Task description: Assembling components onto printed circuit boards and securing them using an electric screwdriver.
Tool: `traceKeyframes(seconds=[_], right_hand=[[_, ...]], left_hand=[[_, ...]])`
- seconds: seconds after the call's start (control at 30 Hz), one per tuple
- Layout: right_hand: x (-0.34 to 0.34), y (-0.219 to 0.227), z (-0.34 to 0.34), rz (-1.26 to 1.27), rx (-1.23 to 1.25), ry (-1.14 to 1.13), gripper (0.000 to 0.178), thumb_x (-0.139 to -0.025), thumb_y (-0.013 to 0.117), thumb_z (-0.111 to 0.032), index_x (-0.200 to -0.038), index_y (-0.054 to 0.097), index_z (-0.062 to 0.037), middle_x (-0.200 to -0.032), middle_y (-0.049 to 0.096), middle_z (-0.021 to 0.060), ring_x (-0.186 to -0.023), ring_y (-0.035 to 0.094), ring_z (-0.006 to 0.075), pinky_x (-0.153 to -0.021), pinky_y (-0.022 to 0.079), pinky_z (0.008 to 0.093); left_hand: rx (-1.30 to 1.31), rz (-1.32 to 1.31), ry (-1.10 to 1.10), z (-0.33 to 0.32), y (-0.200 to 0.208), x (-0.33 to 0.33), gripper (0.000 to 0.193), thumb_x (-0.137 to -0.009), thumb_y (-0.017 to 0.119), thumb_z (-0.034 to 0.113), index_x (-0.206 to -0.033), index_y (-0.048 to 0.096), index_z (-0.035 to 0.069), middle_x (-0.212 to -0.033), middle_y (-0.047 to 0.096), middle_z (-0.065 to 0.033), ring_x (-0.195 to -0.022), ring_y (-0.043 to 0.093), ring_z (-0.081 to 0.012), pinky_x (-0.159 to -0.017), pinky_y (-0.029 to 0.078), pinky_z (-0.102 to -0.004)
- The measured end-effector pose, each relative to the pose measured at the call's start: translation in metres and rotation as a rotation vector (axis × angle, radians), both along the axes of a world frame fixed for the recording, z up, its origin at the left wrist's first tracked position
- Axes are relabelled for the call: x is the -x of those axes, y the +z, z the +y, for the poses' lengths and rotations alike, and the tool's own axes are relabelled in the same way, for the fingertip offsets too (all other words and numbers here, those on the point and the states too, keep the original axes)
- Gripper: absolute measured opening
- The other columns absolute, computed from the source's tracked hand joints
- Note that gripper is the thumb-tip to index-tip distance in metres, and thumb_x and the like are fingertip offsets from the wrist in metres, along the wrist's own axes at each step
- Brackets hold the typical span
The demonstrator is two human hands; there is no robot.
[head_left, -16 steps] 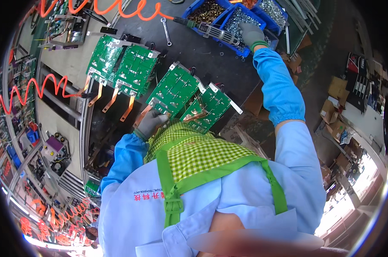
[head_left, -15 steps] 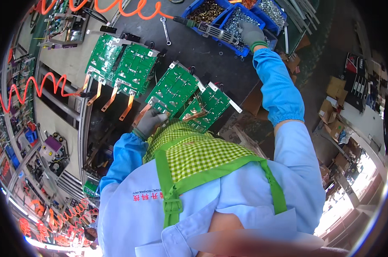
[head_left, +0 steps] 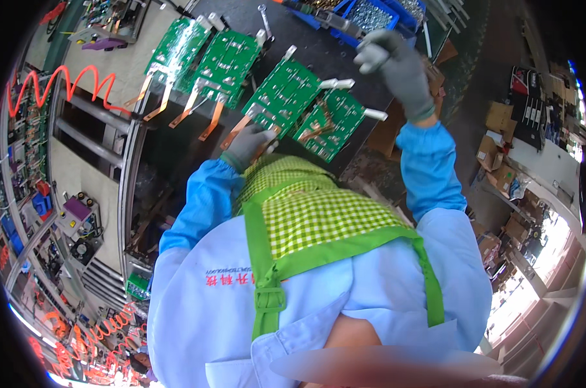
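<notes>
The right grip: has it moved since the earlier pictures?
Yes: the right grip has drawn back from the blue fastener bin, toward the person.

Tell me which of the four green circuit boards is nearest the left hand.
The third board from the left: the left hand is right at its lower end. The first board, second board and fourth board lie farther off.

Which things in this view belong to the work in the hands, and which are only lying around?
Seem to belong to the work:
Copper strip, at the left grip
Green circuit board, beside that grip
Small silver fasteners, near the right grip

Seem just lying about:
Metal wrench, untouched
Cardboard boxes, off to the right
</notes>
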State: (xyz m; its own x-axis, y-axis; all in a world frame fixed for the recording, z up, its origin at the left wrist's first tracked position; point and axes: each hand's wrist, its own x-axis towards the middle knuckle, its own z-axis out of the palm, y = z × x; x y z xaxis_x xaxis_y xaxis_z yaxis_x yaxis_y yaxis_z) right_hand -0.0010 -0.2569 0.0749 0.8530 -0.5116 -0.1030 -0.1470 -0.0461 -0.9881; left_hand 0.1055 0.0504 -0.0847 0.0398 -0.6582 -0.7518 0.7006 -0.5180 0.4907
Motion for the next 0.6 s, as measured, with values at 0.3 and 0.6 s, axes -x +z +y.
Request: traceKeyframes(seconds=[0.3,0.6], right_hand=[[0.004,-0.101,0.159,0.256,0.498,0.317,0.018,-0.081,0.059,-0.017,-0.094,0.058,-0.0046,-0.086,0.061,0.012,-0.077,0.062,0.0258,-0.068,0.049,0.034],[0.006,-0.115,0.173,0.282,0.746,0.286,0.015,-0.081,0.058,-0.02,-0.092,0.059,-0.0108,-0.088,0.054,0.0103,-0.084,0.057,0.03,-0.072,0.047,0.0384]], left_hand=[[0.078,0.06,0.029,-0.001,0.001,-0.002,0.028,-0.082,0.062,0.016,-0.099,0.055,-0.006,-0.093,0.059,-0.0103,-0.082,0.061,-0.0174,-0.063,0.052,-0.0239],[0.096,0.049,0.057,0.0,0.001,0.002,0.023,-0.084,0.058,0.013,-0.098,0.056,-0.005,-0.091,0.061,-0.0121,-0.08,0.061,-0.0172,-0.063,0.052,-0.0242]])
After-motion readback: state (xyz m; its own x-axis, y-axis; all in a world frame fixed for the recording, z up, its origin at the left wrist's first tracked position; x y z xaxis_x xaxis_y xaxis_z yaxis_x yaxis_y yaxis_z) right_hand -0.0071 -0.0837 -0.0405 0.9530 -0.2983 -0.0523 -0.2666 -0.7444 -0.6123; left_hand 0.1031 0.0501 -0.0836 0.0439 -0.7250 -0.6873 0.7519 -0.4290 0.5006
